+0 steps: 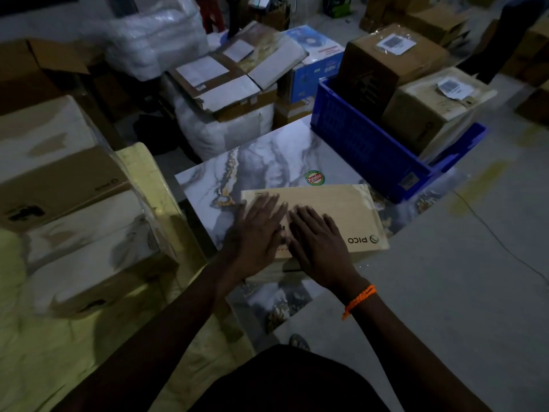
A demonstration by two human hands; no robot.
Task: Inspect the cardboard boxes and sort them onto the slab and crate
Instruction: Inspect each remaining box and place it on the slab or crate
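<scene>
Cardboard box (pixel 335 215) marked PICO lies flat on the marble-patterned slab (pixel 267 162), toward its near edge, close to the blue crate (pixel 356 144). Left hand (pixel 255 233) and right hand (pixel 318 239) rest palm-down on its top, fingers straight, gripping nothing. We read this as pressing to check the seal or steady it. Two boxes (pixel 386 63) stand in the crate. We judge more wait in the wrapped stack (pixel 68 179) at left.

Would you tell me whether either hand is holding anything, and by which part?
Nothing is held: the left hand and right hand rest flat atop the cardboard box.
</scene>
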